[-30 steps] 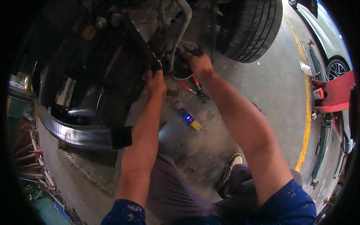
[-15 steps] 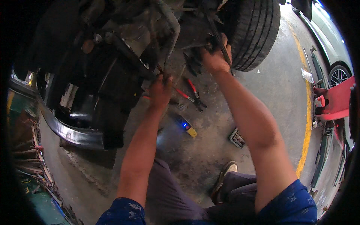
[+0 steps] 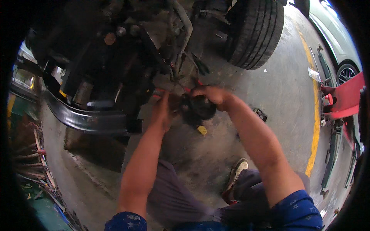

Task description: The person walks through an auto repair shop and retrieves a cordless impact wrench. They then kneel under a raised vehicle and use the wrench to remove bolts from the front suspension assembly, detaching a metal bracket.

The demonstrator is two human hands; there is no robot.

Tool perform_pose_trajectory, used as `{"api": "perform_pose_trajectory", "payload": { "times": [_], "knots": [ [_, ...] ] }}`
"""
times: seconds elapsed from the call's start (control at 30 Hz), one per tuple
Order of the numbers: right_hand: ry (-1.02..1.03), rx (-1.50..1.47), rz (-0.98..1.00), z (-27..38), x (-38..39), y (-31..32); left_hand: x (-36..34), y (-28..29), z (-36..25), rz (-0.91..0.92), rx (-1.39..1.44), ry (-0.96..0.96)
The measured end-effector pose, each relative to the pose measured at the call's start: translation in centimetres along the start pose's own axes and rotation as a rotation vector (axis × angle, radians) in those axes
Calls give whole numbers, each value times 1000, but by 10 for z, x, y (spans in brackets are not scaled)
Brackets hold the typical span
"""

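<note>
A black round part (image 3: 203, 108), its kind unclear, is held out over the concrete floor under the raised car. My right hand (image 3: 216, 96) is closed over its upper right side, with the fingertips partly hidden behind it. My left hand (image 3: 165, 109) is at the left side of the same dark mass, its fingers smeared by motion, so its grip does not show. Red tool handles (image 3: 186, 89) show just beyond the hands. A yellow-ended device (image 3: 202, 130) lies on the floor beneath, mostly covered by the black part.
A car's dark underside hangs above and left, with a pipe (image 3: 187, 32), a tire (image 3: 256, 34) and a black bumper piece (image 3: 92, 119). A small case (image 3: 260, 114) lies right of my forearm. Farther right stand a red lift part (image 3: 345, 96) and a pale car (image 3: 333, 36).
My right hand has come down and left from beside the tire, bringing the black part over the floor. My left hand has dropped away from the pipe, nearer to me.
</note>
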State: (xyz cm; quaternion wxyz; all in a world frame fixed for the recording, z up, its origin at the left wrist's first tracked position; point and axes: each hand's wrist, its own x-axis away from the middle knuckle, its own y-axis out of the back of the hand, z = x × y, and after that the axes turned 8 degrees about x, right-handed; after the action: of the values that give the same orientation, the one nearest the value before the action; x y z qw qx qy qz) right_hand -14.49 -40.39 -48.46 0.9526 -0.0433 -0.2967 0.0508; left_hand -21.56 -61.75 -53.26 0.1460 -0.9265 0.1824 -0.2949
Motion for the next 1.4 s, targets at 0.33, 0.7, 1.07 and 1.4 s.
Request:
{"api": "perform_pose_trajectory", "payload": {
  "times": [0.33,0.7,1.07,1.4],
  "knots": [
    [108,-602,-76,4,-16,-71,68,14,-31,226,106,-184],
    [47,-444,-80,3,-18,-73,55,21,-25,77,-323,-474],
    [133,-475,-87,-8,-37,-57,44,27,-23,4,-74,-357],
    [218,-712,-34,-37,-37,-50,56,24,-19,265,-101,-259]
  ]
}}
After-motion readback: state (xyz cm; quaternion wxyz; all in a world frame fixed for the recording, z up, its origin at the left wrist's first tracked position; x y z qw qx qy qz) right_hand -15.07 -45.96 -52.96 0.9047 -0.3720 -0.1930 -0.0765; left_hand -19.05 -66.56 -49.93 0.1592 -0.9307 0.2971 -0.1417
